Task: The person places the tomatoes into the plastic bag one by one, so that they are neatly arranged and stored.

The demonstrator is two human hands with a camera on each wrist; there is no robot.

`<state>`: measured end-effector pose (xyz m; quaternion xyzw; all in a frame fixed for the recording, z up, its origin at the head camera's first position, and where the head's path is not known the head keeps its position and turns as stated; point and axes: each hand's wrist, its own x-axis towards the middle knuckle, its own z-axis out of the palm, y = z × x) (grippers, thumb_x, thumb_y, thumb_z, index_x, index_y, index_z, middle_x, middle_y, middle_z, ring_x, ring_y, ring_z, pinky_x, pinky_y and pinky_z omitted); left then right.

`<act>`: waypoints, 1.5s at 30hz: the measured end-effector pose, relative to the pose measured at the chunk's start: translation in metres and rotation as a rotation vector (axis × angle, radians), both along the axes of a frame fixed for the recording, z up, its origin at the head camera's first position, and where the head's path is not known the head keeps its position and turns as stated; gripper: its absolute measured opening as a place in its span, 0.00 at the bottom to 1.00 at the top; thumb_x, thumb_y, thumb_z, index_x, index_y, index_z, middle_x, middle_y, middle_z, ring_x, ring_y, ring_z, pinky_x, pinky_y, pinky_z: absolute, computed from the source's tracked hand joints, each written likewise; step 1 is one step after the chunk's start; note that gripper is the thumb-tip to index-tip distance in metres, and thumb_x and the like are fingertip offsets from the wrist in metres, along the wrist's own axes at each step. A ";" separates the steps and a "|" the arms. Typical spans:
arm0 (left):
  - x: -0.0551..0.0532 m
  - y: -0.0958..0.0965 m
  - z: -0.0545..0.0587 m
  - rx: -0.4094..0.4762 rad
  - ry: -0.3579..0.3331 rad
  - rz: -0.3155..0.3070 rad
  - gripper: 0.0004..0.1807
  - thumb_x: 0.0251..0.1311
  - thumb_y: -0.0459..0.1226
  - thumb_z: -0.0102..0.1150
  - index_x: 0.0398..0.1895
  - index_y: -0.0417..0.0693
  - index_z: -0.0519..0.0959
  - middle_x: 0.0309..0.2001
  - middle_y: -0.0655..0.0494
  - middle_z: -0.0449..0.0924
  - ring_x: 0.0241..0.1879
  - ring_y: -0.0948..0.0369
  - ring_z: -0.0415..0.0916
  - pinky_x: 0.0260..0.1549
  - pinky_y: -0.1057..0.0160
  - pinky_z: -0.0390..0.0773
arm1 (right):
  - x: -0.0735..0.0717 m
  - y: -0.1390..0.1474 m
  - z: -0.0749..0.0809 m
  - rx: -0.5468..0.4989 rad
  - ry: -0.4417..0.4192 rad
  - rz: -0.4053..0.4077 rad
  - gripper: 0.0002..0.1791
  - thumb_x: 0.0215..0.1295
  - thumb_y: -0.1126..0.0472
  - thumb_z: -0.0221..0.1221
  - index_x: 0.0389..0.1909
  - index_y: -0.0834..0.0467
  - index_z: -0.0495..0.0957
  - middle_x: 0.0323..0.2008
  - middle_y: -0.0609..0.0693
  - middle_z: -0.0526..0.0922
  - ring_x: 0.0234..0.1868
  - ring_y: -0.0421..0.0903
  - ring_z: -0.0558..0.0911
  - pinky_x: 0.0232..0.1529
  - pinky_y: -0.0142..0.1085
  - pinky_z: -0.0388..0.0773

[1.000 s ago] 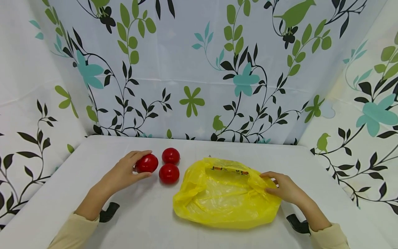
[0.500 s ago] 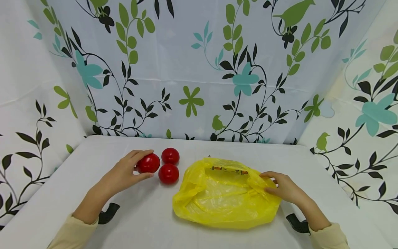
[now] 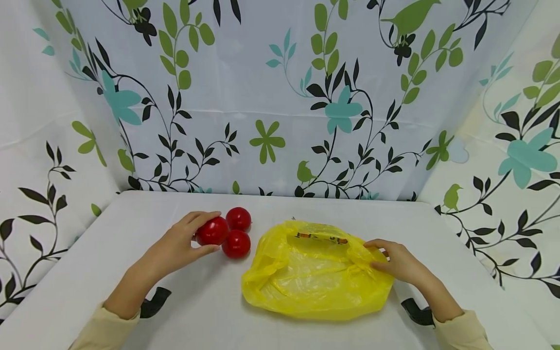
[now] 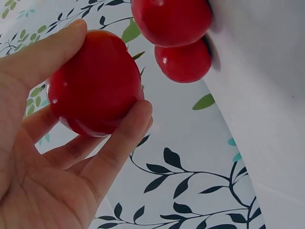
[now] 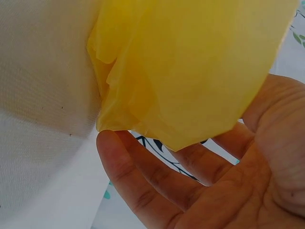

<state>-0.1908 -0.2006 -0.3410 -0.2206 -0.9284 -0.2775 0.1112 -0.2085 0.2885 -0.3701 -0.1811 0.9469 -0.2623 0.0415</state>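
Observation:
My left hand (image 3: pixel 177 245) grips a red tomato (image 3: pixel 212 230) between thumb and fingers. In the left wrist view the held tomato (image 4: pixel 97 83) looks lifted, with a bit of green stem behind it. Two more tomatoes stand just right of it in the head view, a rear one (image 3: pixel 238 219) and a front one (image 3: pixel 236 244). A crumpled yellow plastic bag (image 3: pixel 319 287) lies at the middle right, its mouth facing up and back. My right hand (image 3: pixel 400 262) holds the bag's right edge; the right wrist view shows its fingers curled under the yellow film (image 5: pixel 190 71).
Everything lies on a white table (image 3: pixel 197 311). A patterned curtain (image 3: pixel 227 102) with leaves and birds hangs behind it and along both sides. A black strap piece (image 3: pixel 155 302) sits below the left wrist, and another black piece (image 3: pixel 417 312) below the right.
My left hand has moved slightly right with the tomato, which now overlaps the front tomato's edge in the head view. The right hand and the bag look still; the head view shifted slightly.

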 end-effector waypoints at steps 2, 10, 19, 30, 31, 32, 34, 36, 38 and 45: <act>0.000 0.001 0.000 -0.003 0.000 0.002 0.38 0.51 0.38 0.74 0.67 0.47 0.69 0.59 0.40 0.71 0.54 0.43 0.74 0.43 0.49 0.84 | 0.000 0.000 0.000 0.000 0.000 0.002 0.24 0.59 0.66 0.66 0.56 0.67 0.75 0.53 0.66 0.79 0.45 0.61 0.79 0.45 0.55 0.80; 0.006 0.009 0.001 -0.015 0.007 0.004 0.39 0.51 0.39 0.74 0.67 0.49 0.68 0.60 0.41 0.70 0.55 0.43 0.74 0.44 0.48 0.83 | 0.000 0.000 -0.002 -0.008 0.003 0.007 0.23 0.59 0.66 0.65 0.55 0.67 0.76 0.53 0.66 0.79 0.47 0.61 0.79 0.47 0.55 0.80; 0.009 0.017 0.006 -0.015 0.046 -0.017 0.38 0.51 0.38 0.74 0.66 0.48 0.69 0.59 0.42 0.71 0.54 0.43 0.75 0.43 0.49 0.83 | 0.001 0.001 -0.001 -0.006 0.015 0.006 0.22 0.60 0.66 0.65 0.55 0.67 0.76 0.53 0.66 0.79 0.47 0.60 0.78 0.47 0.54 0.80; 0.011 0.028 -0.001 -0.024 0.041 -0.016 0.39 0.49 0.39 0.75 0.66 0.50 0.69 0.60 0.42 0.71 0.54 0.44 0.75 0.43 0.49 0.83 | 0.001 0.001 -0.001 -0.005 0.013 0.004 0.22 0.60 0.66 0.65 0.55 0.67 0.76 0.53 0.65 0.79 0.47 0.61 0.78 0.48 0.55 0.79; 0.011 0.029 -0.002 -0.025 0.046 -0.014 0.39 0.49 0.39 0.75 0.66 0.50 0.69 0.60 0.42 0.71 0.54 0.44 0.75 0.43 0.50 0.84 | 0.001 0.001 0.000 -0.005 0.012 0.004 0.22 0.60 0.66 0.65 0.55 0.67 0.76 0.54 0.65 0.79 0.47 0.61 0.78 0.48 0.55 0.79; 0.012 0.029 -0.003 -0.023 0.052 -0.014 0.39 0.49 0.39 0.75 0.66 0.50 0.69 0.60 0.42 0.71 0.54 0.44 0.75 0.43 0.50 0.84 | 0.000 0.000 0.000 -0.005 0.012 0.004 0.22 0.60 0.66 0.65 0.55 0.67 0.76 0.54 0.65 0.79 0.47 0.61 0.78 0.48 0.55 0.79; 0.013 0.031 -0.004 -0.021 0.057 -0.012 0.40 0.48 0.38 0.76 0.66 0.50 0.69 0.60 0.42 0.71 0.54 0.44 0.76 0.42 0.51 0.84 | 0.000 0.000 0.000 -0.003 0.014 0.009 0.22 0.60 0.66 0.65 0.55 0.67 0.76 0.53 0.65 0.79 0.47 0.61 0.78 0.47 0.55 0.79; 0.014 0.033 -0.004 -0.018 0.059 -0.016 0.40 0.48 0.38 0.76 0.67 0.50 0.69 0.60 0.43 0.71 0.54 0.44 0.76 0.42 0.51 0.84 | 0.000 0.000 0.000 -0.004 0.012 0.007 0.22 0.60 0.66 0.65 0.55 0.67 0.76 0.53 0.65 0.79 0.47 0.61 0.78 0.47 0.55 0.79; 0.015 0.036 -0.004 -0.017 0.061 -0.019 0.40 0.48 0.38 0.76 0.67 0.50 0.69 0.60 0.43 0.71 0.54 0.45 0.76 0.42 0.52 0.84 | 0.000 0.000 0.000 -0.006 0.013 0.009 0.22 0.60 0.66 0.65 0.55 0.67 0.76 0.53 0.65 0.79 0.47 0.60 0.78 0.47 0.54 0.79; 0.019 0.046 0.000 -0.029 0.089 -0.042 0.41 0.47 0.41 0.76 0.67 0.53 0.69 0.61 0.44 0.71 0.55 0.45 0.76 0.41 0.54 0.84 | 0.001 0.000 0.000 -0.008 0.016 0.010 0.22 0.60 0.66 0.65 0.55 0.67 0.76 0.53 0.66 0.79 0.47 0.60 0.78 0.47 0.55 0.79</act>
